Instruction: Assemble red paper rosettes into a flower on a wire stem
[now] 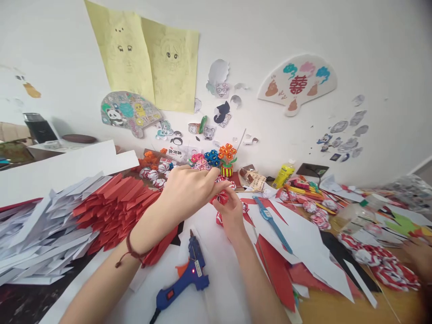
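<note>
My left hand point(189, 186), with a dark red cord bracelet on its wrist, reaches over the middle of the table. Its fingers meet those of my right hand point(231, 216) at a small red and white folded paper piece point(221, 196). The thumb and fingers of my right hand pinch this piece from the right; my left fingertips close on its top. Part of the piece is hidden by the fingers. Below the hands, a blue glue gun point(194, 265) with a lit red light lies on white paper point(216, 252).
Red folded strips point(116, 207) and white folded strips point(43, 229) are heaped at the left. A blue watch point(272, 220) lies right of my hands. Behind stand a striped flower pot point(227, 170) and a yellow bottle point(283, 174). Another person's hand point(418, 254) shows at the far right.
</note>
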A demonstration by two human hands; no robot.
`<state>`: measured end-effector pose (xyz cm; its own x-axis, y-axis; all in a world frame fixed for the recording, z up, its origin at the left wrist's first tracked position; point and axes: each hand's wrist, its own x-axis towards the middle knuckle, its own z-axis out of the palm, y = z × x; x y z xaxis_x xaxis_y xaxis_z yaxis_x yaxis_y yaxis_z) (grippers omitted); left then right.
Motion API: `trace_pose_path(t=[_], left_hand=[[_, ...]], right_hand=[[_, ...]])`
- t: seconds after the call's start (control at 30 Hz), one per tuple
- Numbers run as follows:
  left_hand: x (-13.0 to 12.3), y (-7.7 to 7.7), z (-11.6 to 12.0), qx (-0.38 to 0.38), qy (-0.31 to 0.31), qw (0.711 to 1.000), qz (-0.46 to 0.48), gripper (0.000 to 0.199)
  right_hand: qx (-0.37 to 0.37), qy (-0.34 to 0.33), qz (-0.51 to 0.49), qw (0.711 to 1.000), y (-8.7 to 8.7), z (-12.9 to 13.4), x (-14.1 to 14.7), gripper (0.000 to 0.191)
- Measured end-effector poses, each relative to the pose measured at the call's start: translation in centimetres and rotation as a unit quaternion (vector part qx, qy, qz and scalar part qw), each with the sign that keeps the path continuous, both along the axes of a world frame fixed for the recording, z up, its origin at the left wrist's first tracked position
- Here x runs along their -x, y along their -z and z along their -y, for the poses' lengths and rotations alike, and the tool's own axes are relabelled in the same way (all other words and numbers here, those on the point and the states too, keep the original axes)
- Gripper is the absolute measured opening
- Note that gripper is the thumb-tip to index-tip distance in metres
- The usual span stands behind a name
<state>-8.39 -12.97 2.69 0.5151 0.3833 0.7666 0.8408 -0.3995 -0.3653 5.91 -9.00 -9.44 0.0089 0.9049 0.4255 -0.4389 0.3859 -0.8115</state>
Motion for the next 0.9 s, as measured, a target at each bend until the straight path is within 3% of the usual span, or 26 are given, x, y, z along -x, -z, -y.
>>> trace_pose_path(t=[0.6, 0.9], left_hand=[[0.25, 0.04, -0.28, 0.034, 0.075, 0.996, 0.039, 0.047], [0.35, -0.03, 0.03, 0.095, 0.161, 0.977, 0.099, 0.029]], right_hand=[[0.015, 0.011, -0.003, 1.000, 0.61, -0.01, -0.10, 0.046], [-0.007, -0.008, 0.003, 1.000, 0.62, 0.16, -0.18, 0.043]])
